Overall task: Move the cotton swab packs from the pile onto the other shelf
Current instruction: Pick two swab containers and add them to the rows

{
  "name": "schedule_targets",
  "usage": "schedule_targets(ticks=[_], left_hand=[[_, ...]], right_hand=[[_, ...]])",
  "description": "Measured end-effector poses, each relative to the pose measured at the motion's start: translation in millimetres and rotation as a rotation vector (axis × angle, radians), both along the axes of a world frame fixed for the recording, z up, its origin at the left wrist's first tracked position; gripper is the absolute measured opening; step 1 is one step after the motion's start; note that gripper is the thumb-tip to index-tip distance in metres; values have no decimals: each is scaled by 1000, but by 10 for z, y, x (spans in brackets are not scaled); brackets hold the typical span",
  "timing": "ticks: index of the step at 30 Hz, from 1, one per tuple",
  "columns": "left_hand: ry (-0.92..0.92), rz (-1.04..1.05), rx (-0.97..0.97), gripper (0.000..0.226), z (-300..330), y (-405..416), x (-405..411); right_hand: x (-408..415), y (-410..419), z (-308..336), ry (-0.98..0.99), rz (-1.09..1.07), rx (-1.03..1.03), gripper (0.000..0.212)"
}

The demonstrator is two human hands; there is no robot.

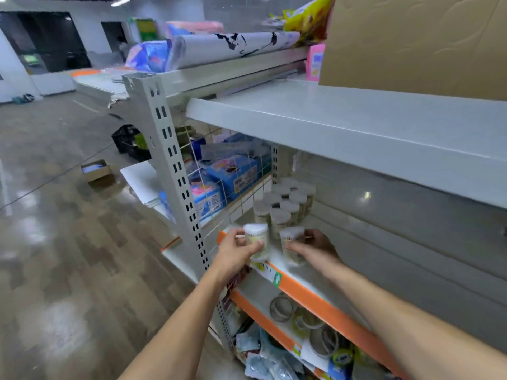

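My left hand (pixel 236 252) grips a round clear cotton swab pack (pixel 257 237) with a white lid, just above the front edge of the middle shelf (pixel 299 281). My right hand (pixel 315 246) holds a second swab pack (pixel 291 244), tilted, over the same shelf. Behind them several more swab packs (pixel 285 204) stand upright in a cluster at the shelf's back left corner, against the wire grid.
A white shelf board (pixel 356 124) overhangs above, carrying a cardboard box (pixel 411 42). Below the orange shelf edge lie tape rolls (pixel 304 316) and plastic bags (pixel 263 357). A perforated upright post (pixel 175 165) stands left. Blue packages (pixel 233 174) sit behind the grid. The floor holds a small box (pixel 97 171).
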State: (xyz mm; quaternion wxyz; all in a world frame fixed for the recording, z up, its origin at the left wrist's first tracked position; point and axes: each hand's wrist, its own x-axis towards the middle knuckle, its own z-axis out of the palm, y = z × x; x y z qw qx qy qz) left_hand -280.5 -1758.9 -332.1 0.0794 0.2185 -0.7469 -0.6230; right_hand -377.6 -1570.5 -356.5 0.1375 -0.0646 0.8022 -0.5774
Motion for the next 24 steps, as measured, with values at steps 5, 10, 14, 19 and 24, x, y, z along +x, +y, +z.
schedule_targets(ticks=[5,10,14,19,24], left_hand=[[10,-141,7,35,-30,-368,-175],[10,-246,-22,42,-82,-597,-329],[14,-303,-124,52,-132,-678,-414],[31,-303,-176,55,-237,-774,-513],[64,-327,-116,56,-311,-834,-600]], right_hand=[[115,-317,-32,15,-186,-11,35],[240,-528,-54,22,-321,-62,38],[296,-632,-49,66,-370,-48,43],[323,-778,-112,68,-406,-28,43],[332,-903,-174,80,-427,-8,42]])
